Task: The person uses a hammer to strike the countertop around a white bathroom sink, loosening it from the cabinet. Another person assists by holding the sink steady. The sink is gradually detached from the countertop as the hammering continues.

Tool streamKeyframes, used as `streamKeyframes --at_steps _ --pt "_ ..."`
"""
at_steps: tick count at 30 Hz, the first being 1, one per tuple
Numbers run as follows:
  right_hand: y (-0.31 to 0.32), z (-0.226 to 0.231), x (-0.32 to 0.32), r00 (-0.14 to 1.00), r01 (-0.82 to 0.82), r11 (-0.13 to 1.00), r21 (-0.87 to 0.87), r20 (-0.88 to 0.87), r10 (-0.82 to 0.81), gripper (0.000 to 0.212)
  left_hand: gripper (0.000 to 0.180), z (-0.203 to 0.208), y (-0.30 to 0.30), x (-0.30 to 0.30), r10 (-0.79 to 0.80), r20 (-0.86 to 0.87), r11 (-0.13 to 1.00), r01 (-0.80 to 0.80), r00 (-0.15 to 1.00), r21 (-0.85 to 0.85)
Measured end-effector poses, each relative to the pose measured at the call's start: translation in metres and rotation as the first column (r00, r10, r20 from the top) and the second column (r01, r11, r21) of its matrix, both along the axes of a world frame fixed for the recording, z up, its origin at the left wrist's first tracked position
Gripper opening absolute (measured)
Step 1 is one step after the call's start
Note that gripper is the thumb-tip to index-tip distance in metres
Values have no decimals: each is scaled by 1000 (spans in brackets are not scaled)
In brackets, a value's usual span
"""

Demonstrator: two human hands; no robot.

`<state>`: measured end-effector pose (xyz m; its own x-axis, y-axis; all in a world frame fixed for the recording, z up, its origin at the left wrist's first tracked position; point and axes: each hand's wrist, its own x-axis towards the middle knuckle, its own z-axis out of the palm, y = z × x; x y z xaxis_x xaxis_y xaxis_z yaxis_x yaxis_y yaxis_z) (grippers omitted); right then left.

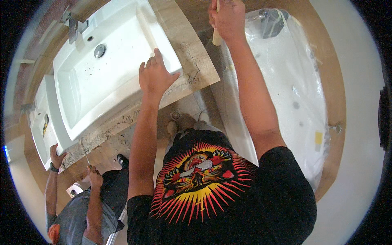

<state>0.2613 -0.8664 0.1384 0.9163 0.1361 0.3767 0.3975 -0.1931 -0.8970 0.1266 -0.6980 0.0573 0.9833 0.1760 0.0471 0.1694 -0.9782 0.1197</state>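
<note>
My left hand (pixel 156 75) rests with spread fingers on the front rim of a large white rectangular sink (pixel 118 92), near its right corner. The sink stands on a stone-like countertop (pixel 196 61), which is cracked and strewn with grey crumbs along its front. Up at the top edge of the view, my right hand (pixel 229 20) is closed around a pale wooden handle (pixel 217 37). Whatever tool head the handle carries is not visible. Dark specks lie in the basin around the round metal drain plug (pixel 99 51).
Right of me stands a bathtub (pixel 286 81) wrapped in clear plastic. A chrome faucet (pixel 73 30) is behind the sink. At left, a co-worker (pixel 81 212) touches a second white sink (pixel 45 110) and holds a thin tool (pixel 85 153) at the counter's front edge.
</note>
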Motion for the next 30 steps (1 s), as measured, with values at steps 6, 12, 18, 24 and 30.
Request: streamKeyframes --at_steps 6,12,18,24,30 --pt "-42 -232 -62 821 -95 829 -551 -515 -248 78 101 13 -6 4 -35 -45 999 34 998 -32" --pt "-51 -184 -72 630 -262 845 -467 -745 -217 80 102 7 -5 2 -15 -24 1000 15 1000 -9" --pt "-28 -99 -14 934 -5 910 -414 -327 -144 61 103 9 -4 2 5 -50 999 -7 999 -39" --pt "12 -19 13 999 -25 999 -46 -29 24 55 99 5 -2 1 19 -19 996 -21 1000 -87" --pt "-28 -217 -23 695 -280 832 -479 -699 -168 77 98 6 -1 5 25 -46 996 -29 999 -80"
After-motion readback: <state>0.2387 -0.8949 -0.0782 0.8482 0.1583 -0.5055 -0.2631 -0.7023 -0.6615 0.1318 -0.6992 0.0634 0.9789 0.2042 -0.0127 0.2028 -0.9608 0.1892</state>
